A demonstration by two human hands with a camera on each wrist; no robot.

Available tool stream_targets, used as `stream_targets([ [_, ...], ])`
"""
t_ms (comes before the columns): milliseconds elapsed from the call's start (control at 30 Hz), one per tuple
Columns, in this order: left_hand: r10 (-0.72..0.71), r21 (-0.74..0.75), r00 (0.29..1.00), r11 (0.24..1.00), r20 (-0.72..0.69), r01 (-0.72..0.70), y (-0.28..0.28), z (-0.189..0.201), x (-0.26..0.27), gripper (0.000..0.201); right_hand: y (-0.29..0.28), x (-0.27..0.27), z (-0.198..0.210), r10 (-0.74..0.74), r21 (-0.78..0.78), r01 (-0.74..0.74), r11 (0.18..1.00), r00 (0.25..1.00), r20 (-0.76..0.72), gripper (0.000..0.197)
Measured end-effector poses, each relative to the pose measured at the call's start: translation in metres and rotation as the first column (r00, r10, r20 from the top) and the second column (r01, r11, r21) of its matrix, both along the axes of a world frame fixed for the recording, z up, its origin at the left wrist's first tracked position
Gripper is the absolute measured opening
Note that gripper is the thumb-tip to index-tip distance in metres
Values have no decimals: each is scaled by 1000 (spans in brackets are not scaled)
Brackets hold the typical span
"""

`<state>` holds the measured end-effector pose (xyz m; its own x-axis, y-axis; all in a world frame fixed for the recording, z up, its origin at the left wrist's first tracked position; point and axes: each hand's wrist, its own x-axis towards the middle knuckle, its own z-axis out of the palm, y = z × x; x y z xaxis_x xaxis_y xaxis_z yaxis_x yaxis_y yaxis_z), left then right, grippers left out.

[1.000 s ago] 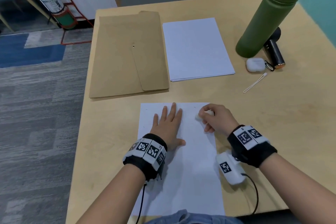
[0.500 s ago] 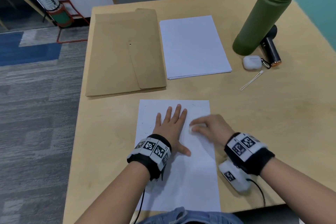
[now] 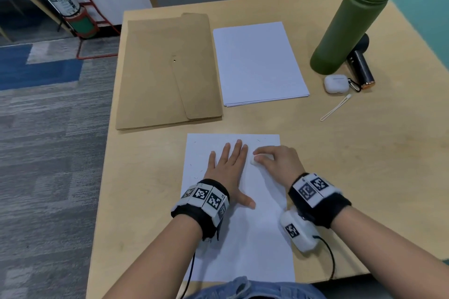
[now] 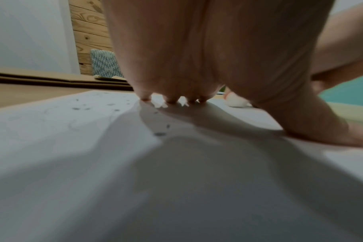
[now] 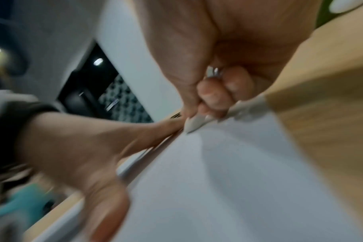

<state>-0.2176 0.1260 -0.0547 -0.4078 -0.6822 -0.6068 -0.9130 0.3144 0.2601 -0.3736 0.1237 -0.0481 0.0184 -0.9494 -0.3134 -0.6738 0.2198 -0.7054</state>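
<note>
Head view: my left hand (image 3: 227, 170) presses flat, fingers straight, on the smooth white sheet (image 3: 255, 238) at the near edge of the pale wooden table (image 3: 364, 165). My right hand (image 3: 277, 162) pinches a small rounded eraser (image 3: 254, 161).

One eraser (image 3: 253, 160), one loose sheet (image 3: 255, 238), one paper stack (image 3: 257, 63), one bottle (image 3: 349, 24).

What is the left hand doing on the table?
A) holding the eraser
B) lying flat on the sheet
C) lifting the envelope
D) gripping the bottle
B: the left hand lies flat, fingers straight, on the sheet, while the right hand pinches the eraser.
</note>
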Motion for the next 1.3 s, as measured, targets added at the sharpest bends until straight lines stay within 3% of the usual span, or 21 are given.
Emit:
stream_targets([
  [167, 3, -4, 1000, 1000, -2, -3, 1, 1, 0, 135, 33, -12, 5, 302, 221, -306, 926, 952, 52, 21],
  [233, -1, 1, 1000, 1000, 0, 1, 0, 1, 0, 134, 20, -10, 7, 374, 219, -365, 905, 928, 4, 21],
  [400, 3, 3, 1000, 1000, 10, -3, 0, 2, 0, 133, -2, 9, -3, 116, 43, -115, 992, 993, -3, 24],
  [600, 3, 8, 1000, 1000, 15, -3, 0, 3, 0, 134, 27, -3, 0, 340, 179, -336, 925, 941, 8, 22],
  [767, -13, 7, 1000, 1000, 29, 13, -1, 2, 0, 132, -5, 2, -5, 71, 24, -70, 997, 997, -33, 24],
  [800, -16, 8, 999, 1000, 29, 16, -1, 2, 0, 132, 0, 2, -4, 78, 19, -77, 997, 997, -25, 24],
  [933, -19, 8, 999, 1000, 27, 18, -1, 2, 0, 134, 38, -6, -1, 334, 177, -330, 927, 943, 11, 26],
  [1000, -28, 16, 999, 1000, 36, 27, 0, 3, -2, 132, 31, -11, -1, 381, 211, -367, 906, 924, -30, 25],
  [1033, -35, 20, 998, 999, 43, 34, 0, 4, -3, 129, 22, -14, 0, 336, 191, -322, 927, 941, -41, 24],
  [1100, -46, 24, 997, 999, 56, 45, -1, 7, -4, 124, -1, -18, 1, 105, 110, -101, 989, 994, -29, 23],
  [1167, -48, 27, 997, 999, 67, 47, -1, 8, -5, 122, -10, -20, 1, -46, 38, 47, 998, 999, -14, 24],
  [1300, -5, 23, 998, 1000, 70, 3, 2, 4, -10, 123, 32, -16, 3, 111, 161, -114, 980, 993, 29, 26],
])
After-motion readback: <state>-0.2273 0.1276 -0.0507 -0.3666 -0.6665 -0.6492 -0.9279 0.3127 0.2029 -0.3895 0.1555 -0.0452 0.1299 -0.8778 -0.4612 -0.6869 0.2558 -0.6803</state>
